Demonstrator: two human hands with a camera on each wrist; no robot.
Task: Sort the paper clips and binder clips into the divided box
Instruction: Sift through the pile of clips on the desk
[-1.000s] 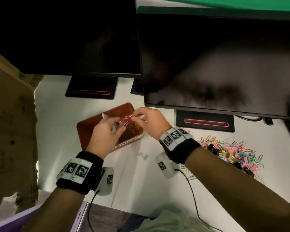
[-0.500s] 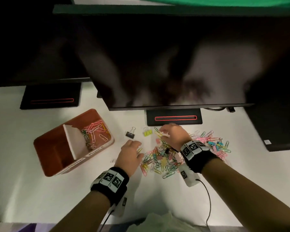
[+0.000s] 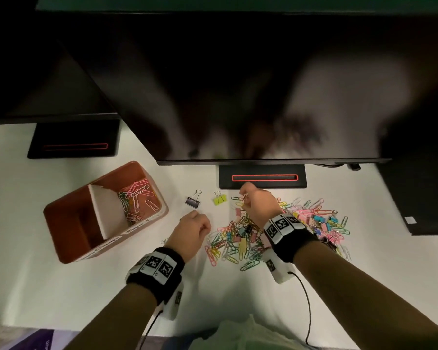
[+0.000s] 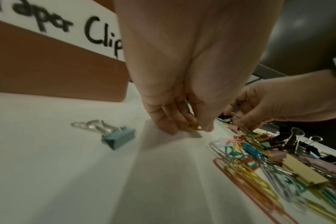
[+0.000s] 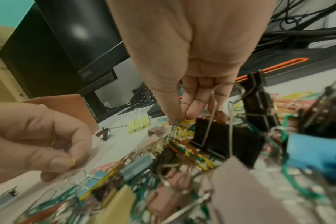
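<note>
Now pinching a small yellow wire paper clip [image 4: 193, 126] in left-hand fingers [image 4: 171, 121] and a silver one [image 5: 175, 123] in right-hand fingers [image 5: 190, 109], far from the red-brown divided box [image 3: 68, 251]; likely snagging tangled neighbours from the pile.

left hand [image 3: 191, 229]: its fingertips curl under, so the head view hides what they pinch.
box label [image 4: 54, 27]: the hand covers the end of the words.
pile [image 3: 276, 231]: the right hand [image 3: 259, 207] covers its middle.
near clips [image 5: 182, 197]: too blurry to tell apart.
</note>
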